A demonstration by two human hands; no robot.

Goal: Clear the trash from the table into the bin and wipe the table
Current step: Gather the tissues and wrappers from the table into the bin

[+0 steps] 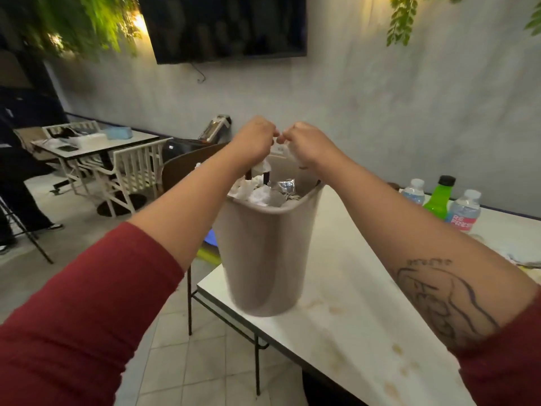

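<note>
Head view, nearest first: two red sleeves (87, 303) framed bare forearms reaching forward over a white rectangular table (351, 332) whose top carried brownish stains (398, 350). At the table's near left corner was an upright taupe plastic bin (263, 253); blur at its base hid whether it rested on the top or hung just above it. Its mouth was heaped with crumpled white paper (257, 194) and a wad of silver foil (285, 186).

Over the bin's far rim the left hand (257, 139) and right hand (307, 145) met knuckle to knuckle, fingers curled, and seemed together to pinch a white scrap of paper (278, 148). The scrap lay directly above the opening, so a release would likely send it straight down. Neither hand was nearer than the other.

Farther right on the table stood a green plastic bottle with a black cap (437, 197) between two clear water bottles (465, 212), with pale litter (524, 259) near them, well apart from the bin. That litter and the wiping looked yet to be done.
</note>
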